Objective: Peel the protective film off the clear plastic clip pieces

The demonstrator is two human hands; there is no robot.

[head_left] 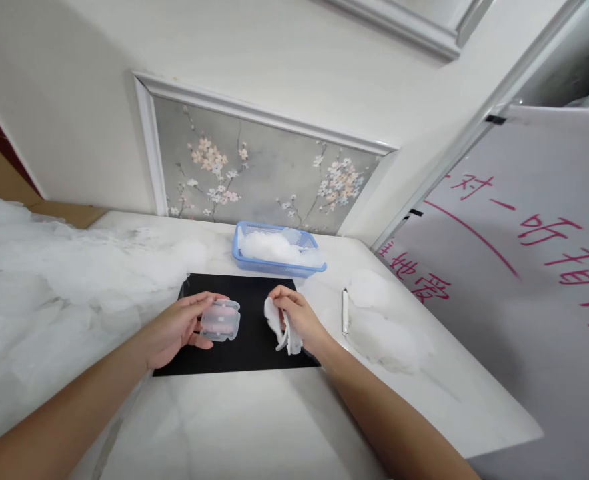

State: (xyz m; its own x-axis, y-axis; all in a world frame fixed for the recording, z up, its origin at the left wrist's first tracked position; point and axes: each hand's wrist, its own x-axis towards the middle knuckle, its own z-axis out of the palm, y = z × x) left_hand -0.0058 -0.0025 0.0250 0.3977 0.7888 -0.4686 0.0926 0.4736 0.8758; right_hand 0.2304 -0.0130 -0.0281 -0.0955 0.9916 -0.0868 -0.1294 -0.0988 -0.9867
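Observation:
My left hand [177, 328] holds a small clear plastic box [220, 320] with something pink inside, fingers wrapped round its left side. My right hand [300, 321] is closed on a crumpled white cloth or wipe [275, 319], part of which hangs below the fingers. Both hands hover over a black mat [247, 353] on the white marble table [254, 420]. The box and the cloth sit a few centimetres apart.
A blue plastic basket [277, 265] of white and clear items stands just behind the mat. A heap of white wrapping [49, 280] covers the table's left side, a smaller white pile [381, 320] and a pen-like tool [345, 311] lie right. A whiteboard [524, 267] with red writing leans at right.

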